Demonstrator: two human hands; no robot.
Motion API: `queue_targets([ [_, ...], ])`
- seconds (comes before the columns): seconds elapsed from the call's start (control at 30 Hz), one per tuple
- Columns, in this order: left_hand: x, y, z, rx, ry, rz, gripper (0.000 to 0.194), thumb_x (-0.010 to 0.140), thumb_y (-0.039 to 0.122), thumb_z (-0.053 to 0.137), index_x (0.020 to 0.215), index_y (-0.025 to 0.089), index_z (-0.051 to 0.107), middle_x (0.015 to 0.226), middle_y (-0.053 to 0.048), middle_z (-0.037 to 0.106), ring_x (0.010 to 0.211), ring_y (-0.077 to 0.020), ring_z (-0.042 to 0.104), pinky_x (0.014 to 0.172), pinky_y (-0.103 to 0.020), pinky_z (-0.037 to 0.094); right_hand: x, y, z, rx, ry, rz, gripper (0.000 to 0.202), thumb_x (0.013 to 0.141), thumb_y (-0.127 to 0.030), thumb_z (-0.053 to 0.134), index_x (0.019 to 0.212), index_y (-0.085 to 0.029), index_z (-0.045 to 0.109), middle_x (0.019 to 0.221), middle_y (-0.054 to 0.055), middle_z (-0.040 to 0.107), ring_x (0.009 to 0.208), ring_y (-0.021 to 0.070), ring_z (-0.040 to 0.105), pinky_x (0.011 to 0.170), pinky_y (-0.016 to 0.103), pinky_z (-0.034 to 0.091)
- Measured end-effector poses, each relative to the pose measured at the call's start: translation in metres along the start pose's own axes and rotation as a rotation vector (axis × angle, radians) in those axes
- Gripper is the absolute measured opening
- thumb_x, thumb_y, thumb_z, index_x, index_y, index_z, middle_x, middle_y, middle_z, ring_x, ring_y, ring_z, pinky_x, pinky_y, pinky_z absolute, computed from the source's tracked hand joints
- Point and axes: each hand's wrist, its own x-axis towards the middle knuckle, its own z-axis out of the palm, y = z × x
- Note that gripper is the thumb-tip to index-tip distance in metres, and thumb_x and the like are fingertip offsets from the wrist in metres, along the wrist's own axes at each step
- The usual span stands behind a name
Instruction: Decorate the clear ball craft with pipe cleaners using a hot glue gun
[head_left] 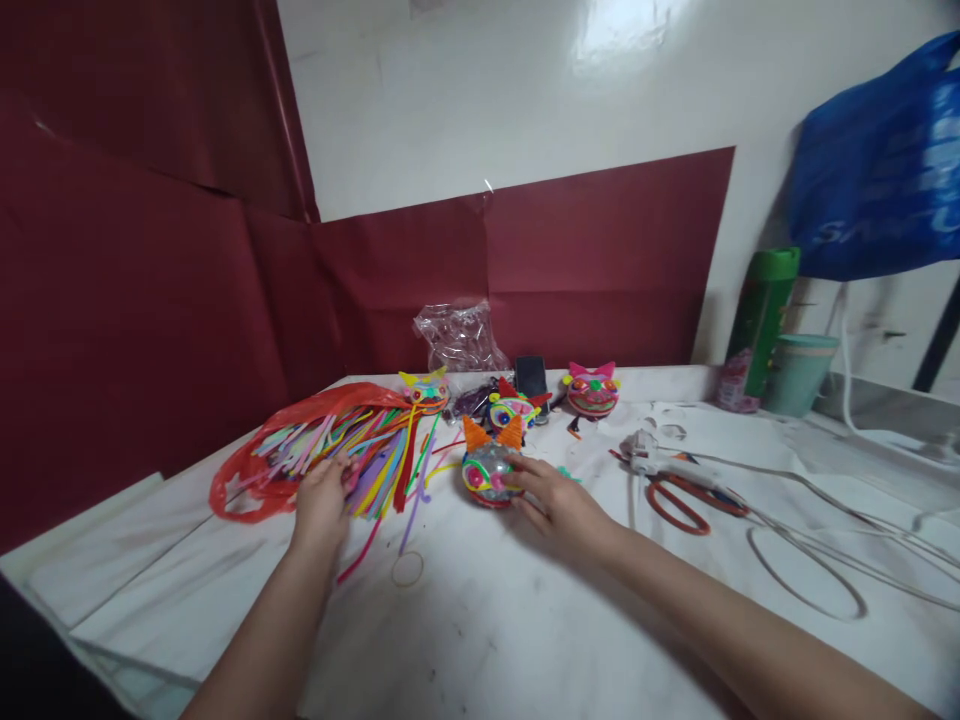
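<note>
My right hand has its fingers on the side of a clear ball figure with orange pipe-cleaner ears and a coloured eye, which sits on the table. At the left, my left hand is closed at the near edge of a bundle of many-coloured pipe cleaners, with its fingertips among them. The bundle spills out of a red plastic bag. Several loose pipe cleaners lie between my hands, including a purple one.
Behind stand more decorated balls: one red-eared, one pink, one yellow-eared. A phone and clear plastic wrap are at the back. On the right lie orange-handled scissors, a glue gun and looping cords. A rubber band lies in front.
</note>
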Motion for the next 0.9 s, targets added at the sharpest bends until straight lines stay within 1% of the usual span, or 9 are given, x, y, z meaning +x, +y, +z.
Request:
queue_targets([
  [0.13,-0.01,0.012,0.003,-0.265,-0.173,-0.155,0.014,0.082,0.025,0.044,0.069,0.021,0.045,0.069,-0.003,0.055,0.067,-0.0135,0.057,0.069,-0.029,0.051,-0.001,0.006,0.001,0.004,0.004,0.058,0.032,0.084,-0.015,0.05,0.112,-0.018,0.064,0.132,0.016,0.056,0.116,0.0267,0.059,0.094,0.044,0.051],
  [0.27,-0.032,0.018,0.008,-0.398,-0.354,-0.238,0.013,0.074,0.022,0.055,0.065,0.019,0.048,0.066,-0.004,0.055,0.061,-0.0139,0.054,0.062,-0.031,0.05,-0.002,0.008,0.002,0.005,-0.003,0.079,0.031,0.085,-0.017,0.05,0.112,-0.019,0.064,0.133,0.015,0.055,0.114,0.0264,0.06,0.093,0.042,0.052],
  [0.4,-0.054,0.019,0.004,-0.527,-0.691,-0.137,0.033,0.065,0.034,0.071,0.058,0.019,0.042,0.058,0.0,0.054,0.051,-0.0112,0.049,0.049,-0.026,0.041,-0.002,0.007,0.003,-0.007,-0.009,0.069,0.029,0.085,-0.018,0.05,0.111,-0.018,0.064,0.133,0.017,0.055,0.115,0.0273,0.06,0.093,0.044,0.051],
  [0.5,-0.061,0.016,-0.001,-0.471,-0.895,-0.054,0.043,0.063,0.048,0.073,0.061,0.02,0.042,0.046,0.004,0.051,0.036,-0.0073,0.039,0.04,-0.023,0.028,-0.002,0.008,0.004,0.007,0.001,0.064,0.03,0.084,-0.017,0.051,0.111,-0.019,0.064,0.133,0.016,0.055,0.113,0.0264,0.061,0.092,0.043,0.052],
  [0.63,-0.066,0.009,0.005,-0.289,-0.901,-0.101,0.038,0.068,0.047,0.069,0.067,0.02,0.043,0.039,0.006,0.048,0.033,-0.0055,0.031,0.037,-0.02,0.018,-0.002,0.011,0.003,0.002,0.033,0.061,0.027,0.085,-0.019,0.049,0.108,-0.019,0.063,0.131,0.017,0.055,0.109,0.0262,0.063,0.087,0.041,0.054],
  [0.7,-0.067,0.004,0.011,-0.209,-0.901,-0.122,0.034,0.069,0.044,0.067,0.068,0.02,0.043,0.038,0.007,0.047,0.033,-0.0051,0.029,0.038,-0.02,0.015,-0.002,0.006,0.0,-0.021,0.082,0.005,0.024,0.087,-0.019,0.047,0.105,-0.019,0.063,0.121,0.015,0.061,0.103,0.0247,0.065,0.083,0.038,0.055],
  [0.77,-0.068,0.0,0.018,-0.157,-0.899,-0.117,0.03,0.071,0.042,0.063,0.069,0.02,0.042,0.037,0.009,0.043,0.033,-0.005,0.027,0.038,-0.02,0.015,-0.002,-0.007,-0.007,-0.039,0.12,-0.14,0.021,0.088,-0.016,0.045,0.1,-0.019,0.062,0.1,0.012,0.068,0.088,0.0216,0.067,0.075,0.034,0.056],
  [0.83,-0.069,-0.003,0.023,-0.124,-0.885,-0.101,0.026,0.072,0.04,0.06,0.069,0.02,0.044,0.037,0.01,0.042,0.034,-0.0049,0.026,0.039,-0.02,0.016,-0.002,-0.027,-0.015,-0.037,0.126,-0.34,0.019,0.088,-0.012,0.045,0.098,-0.019,0.06,0.079,0.008,0.068,0.071,0.0187,0.065,0.064,0.031,0.054],
  [0.9,-0.072,-0.004,0.026,-0.096,-0.895,-0.085,0.024,0.072,0.037,0.061,0.069,0.019,0.047,0.037,0.01,0.043,0.035,-0.0046,0.028,0.039,-0.02,0.018,-0.002,-0.05,-0.02,-0.028,0.152,-0.491,0.022,0.087,-0.011,0.045,0.103,-0.018,0.058,0.079,0.009,0.068,0.072,0.0193,0.064,0.064,0.031,0.053],
])
